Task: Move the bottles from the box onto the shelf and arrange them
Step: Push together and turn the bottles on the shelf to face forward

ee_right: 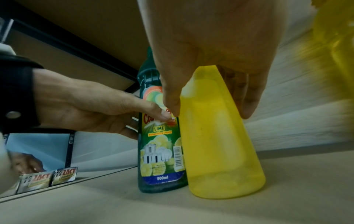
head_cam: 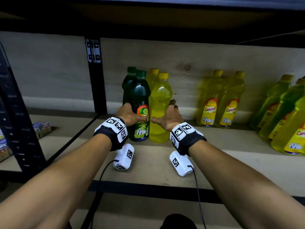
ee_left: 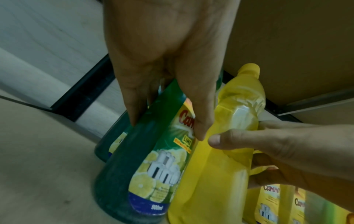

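A dark green lime dish-liquid bottle (head_cam: 141, 96) (ee_left: 122, 174) (ee_right: 159, 151) and an unlabelled-side yellow bottle (head_cam: 160, 100) (ee_left: 210, 181) (ee_right: 220, 151) stand upright, touching, on the wooden shelf (head_cam: 148, 164). My left hand (head_cam: 136, 112) (ee_left: 166, 125) grips the green bottle at mid-height, thumb in front and fingers round its left side. My right hand (head_cam: 163, 111) (ee_right: 210, 113) grips the yellow one the same way from the right. Directly behind them stand a second green bottle (head_cam: 130, 76) and a second yellow bottle (head_cam: 152, 75). The box is out of view.
Two labelled yellow bottles (head_cam: 219, 103) stand to the right, with more yellow-green ones (head_cam: 283, 116) at the far right. A black upright post (head_cam: 95, 76) divides the bays; small packets (head_cam: 41, 131) (ee_right: 47, 178) lie in the left bay. An upper shelf hangs close overhead.
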